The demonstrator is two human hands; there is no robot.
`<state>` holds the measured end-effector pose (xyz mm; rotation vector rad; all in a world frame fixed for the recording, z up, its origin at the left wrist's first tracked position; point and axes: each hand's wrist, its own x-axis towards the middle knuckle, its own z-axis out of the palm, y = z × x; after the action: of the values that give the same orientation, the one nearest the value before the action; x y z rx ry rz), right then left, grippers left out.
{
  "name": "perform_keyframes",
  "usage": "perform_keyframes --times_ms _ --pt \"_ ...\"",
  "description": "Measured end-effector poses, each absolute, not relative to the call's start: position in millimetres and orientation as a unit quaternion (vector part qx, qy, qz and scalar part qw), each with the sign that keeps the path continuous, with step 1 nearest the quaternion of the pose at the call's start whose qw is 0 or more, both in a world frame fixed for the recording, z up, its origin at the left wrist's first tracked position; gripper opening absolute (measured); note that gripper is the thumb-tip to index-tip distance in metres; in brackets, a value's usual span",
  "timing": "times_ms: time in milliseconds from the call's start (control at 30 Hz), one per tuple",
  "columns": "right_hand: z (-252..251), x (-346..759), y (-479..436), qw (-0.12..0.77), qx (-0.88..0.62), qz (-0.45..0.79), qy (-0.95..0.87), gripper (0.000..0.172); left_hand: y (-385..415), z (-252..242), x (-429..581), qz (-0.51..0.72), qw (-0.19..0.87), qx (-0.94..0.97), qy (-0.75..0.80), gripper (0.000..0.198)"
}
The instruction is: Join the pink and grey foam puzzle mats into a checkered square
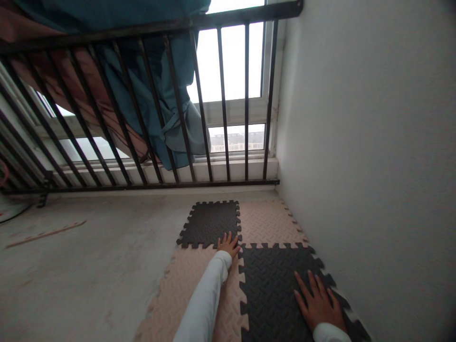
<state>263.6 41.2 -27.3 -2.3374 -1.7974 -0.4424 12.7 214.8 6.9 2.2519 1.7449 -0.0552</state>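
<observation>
My left hand lies with fingers spread at the near right corner of a black foam floor tile, close to where several tiles meet. Under that forearm is a pink foam tile. My right hand rests flat, fingers apart, on the nearer black foam tile. A second pink foam tile sits at the far right beside the wall. The tiles have jigsaw edges and join along their inner sides. Neither hand grips anything.
Bare concrete floor lies left of the tiles, with a thin pinkish strip on it. A white wall borders the right side. Black metal railing runs across the back before a window, with teal curtain behind its bars.
</observation>
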Motion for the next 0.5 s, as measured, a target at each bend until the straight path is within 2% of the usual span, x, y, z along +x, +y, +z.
perform_keyframes --times_ms 67,233,367,500 --pt "-26.6 263.2 41.2 0.075 -0.782 -0.146 -0.601 0.045 214.4 7.9 5.3 -0.008 0.141 0.77 0.623 0.054" --pt "-24.3 262.1 40.2 0.081 -0.782 -0.154 -0.599 0.044 197.6 1.3 -29.0 0.03 0.024 0.692 0.721 0.057" --pt "-29.7 264.0 41.4 0.099 -0.776 -0.14 -0.607 0.046 187.9 1.0 -48.8 0.004 0.04 0.762 0.647 0.056" --pt "-39.2 263.6 45.8 0.103 -0.795 -0.143 -0.58 0.046 189.5 6.0 -48.2 -0.008 0.064 0.754 0.653 0.061"
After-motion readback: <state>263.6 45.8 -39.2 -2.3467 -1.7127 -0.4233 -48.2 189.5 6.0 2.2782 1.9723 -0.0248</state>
